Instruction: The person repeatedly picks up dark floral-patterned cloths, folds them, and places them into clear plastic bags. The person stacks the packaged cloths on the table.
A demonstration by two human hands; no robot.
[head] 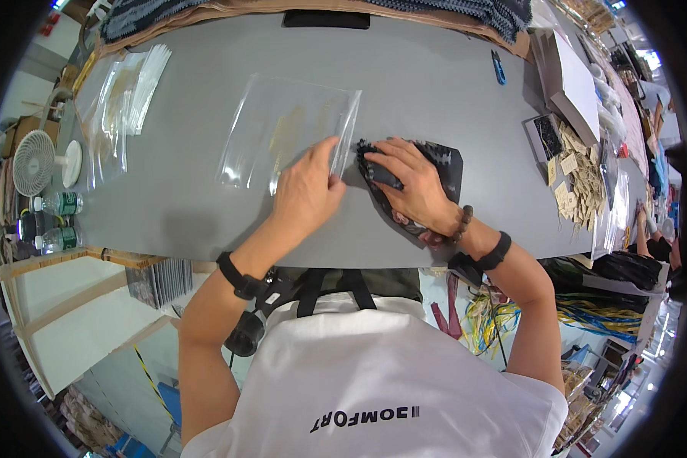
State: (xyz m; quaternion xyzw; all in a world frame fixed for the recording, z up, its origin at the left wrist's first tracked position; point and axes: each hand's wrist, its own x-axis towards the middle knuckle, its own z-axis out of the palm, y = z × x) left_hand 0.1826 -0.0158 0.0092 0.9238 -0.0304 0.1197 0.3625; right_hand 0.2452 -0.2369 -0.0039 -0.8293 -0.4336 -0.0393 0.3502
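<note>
My left hand [309, 192] is at the right edge of a clear plastic bag [286, 134] with gold print, which lies flat on the grey table [423, 63]. Its thumb and forefinger are at the bag's edge; whether they pinch it cannot be told. Just right of the bag, my right hand [415, 180] rests on a folded dark patterned fabric item [449, 172] with lacy trim, its fingers curled over a small dark bundle at the upper left of the fabric. The palm hides part of the fabric.
More clear bags [111, 114] lie at the left, near a white fan [34, 162] and plastic bottles [60, 203]. Blue thread snips [498, 68] lie at upper right. Beyond them are a white box [567, 86] and a pile of tags [581, 177]. Dark fabric [446, 10] lines the far edge.
</note>
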